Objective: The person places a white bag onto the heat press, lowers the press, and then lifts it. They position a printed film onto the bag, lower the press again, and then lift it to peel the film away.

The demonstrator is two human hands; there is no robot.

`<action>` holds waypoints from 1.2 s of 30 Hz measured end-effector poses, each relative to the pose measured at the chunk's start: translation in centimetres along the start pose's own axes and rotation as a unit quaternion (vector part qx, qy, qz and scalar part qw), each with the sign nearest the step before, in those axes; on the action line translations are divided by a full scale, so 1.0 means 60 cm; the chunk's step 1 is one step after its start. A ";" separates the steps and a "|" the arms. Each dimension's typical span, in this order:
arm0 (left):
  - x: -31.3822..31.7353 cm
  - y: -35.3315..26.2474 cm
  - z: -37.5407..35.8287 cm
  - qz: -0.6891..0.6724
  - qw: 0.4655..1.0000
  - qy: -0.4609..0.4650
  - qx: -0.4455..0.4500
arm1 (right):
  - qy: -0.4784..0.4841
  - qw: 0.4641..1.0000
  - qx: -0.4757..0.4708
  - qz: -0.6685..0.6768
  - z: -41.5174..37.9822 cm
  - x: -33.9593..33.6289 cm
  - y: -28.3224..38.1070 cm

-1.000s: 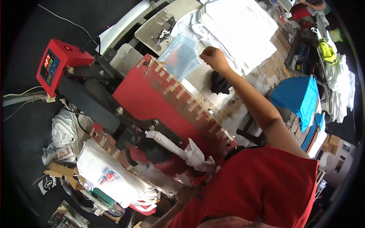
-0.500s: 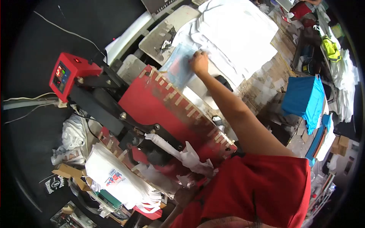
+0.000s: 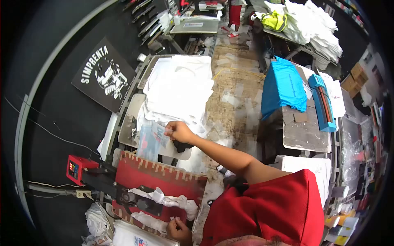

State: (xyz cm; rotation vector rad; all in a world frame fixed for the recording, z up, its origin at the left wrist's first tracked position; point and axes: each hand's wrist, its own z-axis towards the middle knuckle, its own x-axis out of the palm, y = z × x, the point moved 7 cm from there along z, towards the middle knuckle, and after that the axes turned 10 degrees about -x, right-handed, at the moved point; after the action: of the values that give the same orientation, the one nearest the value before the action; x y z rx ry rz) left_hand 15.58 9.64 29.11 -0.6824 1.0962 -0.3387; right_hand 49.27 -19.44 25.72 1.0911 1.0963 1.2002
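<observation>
My right hand (image 3: 179,132) is closed, pinching the upper right edge of a translucent blue-tinted film sheet (image 3: 148,144) with red and blue lettering. The sheet lies at the near end of white fabric on a platen, just beyond the red heat press (image 3: 135,169). Low in the view, my left hand (image 3: 179,230) is curled closed at the end of a press handle (image 3: 150,222) wrapped in white cloth. Another white-wrapped bar (image 3: 168,200) crosses the press above it. A dark item (image 3: 180,146) is partly hidden under my right wrist.
White garments (image 3: 178,88) are spread beyond the sheet. The press's red control box (image 3: 78,169) stands at left. A printed white stack (image 3: 135,235) sits at bottom. On the right are a blue garment (image 3: 283,88) on a platen and a blue tool (image 3: 322,104). A person (image 3: 234,16) stands far off.
My view has turned and levelled, so the wall sign and far aisle now show. My right hand still pinches the film, whose lettering is clearer. My left hand has come into clearer view.
</observation>
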 end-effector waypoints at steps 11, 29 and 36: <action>-0.077 -0.123 0.003 -0.021 0.999 0.043 -0.012 | -0.029 0.993 -0.056 0.101 -0.120 -0.139 0.163; 0.102 -0.203 -0.201 -0.367 0.617 0.694 -0.048 | -0.033 0.972 -0.054 0.228 -0.202 -0.254 0.248; 0.125 -0.205 -0.188 -0.357 0.625 0.694 -0.030 | -0.007 0.950 -0.046 0.308 -0.232 -0.299 0.252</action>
State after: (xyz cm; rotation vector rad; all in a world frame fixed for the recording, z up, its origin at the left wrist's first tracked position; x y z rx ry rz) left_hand 9.62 -7.69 28.74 -0.8815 2.2666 -1.7504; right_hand 32.50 -35.89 39.60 1.4182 0.6884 1.7057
